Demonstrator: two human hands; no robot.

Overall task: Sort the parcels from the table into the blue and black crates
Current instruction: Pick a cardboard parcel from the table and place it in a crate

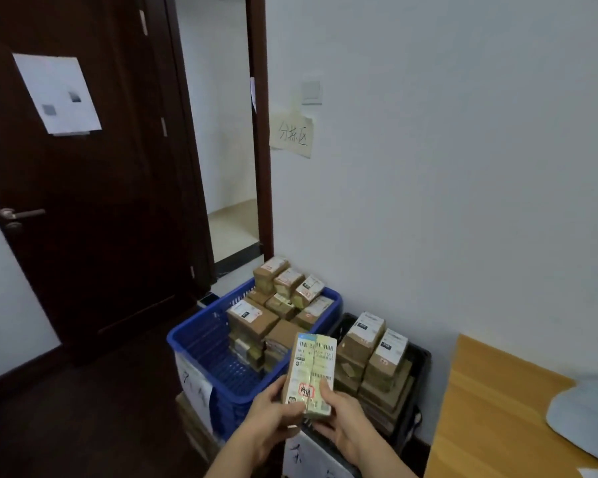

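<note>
I hold one small cardboard parcel (312, 370) upright with both hands, its white shipping label and a red-marked sticker facing me. My left hand (273, 414) grips its lower left edge and my right hand (339, 417) grips its lower right edge. The parcel hangs over the gap between the two crates. The blue crate (201, 343) on the left has several brown parcels stacked in its far half. The black crate (420, 360) on the right holds stacks of labelled parcels.
A wooden table (491, 419) stands at the right with a pale grey bag (587, 419) on it. A dark brown door (83, 201) stands open at the left beside a doorway. A white wall with a handwritten paper sign (292, 136) rises behind the crates.
</note>
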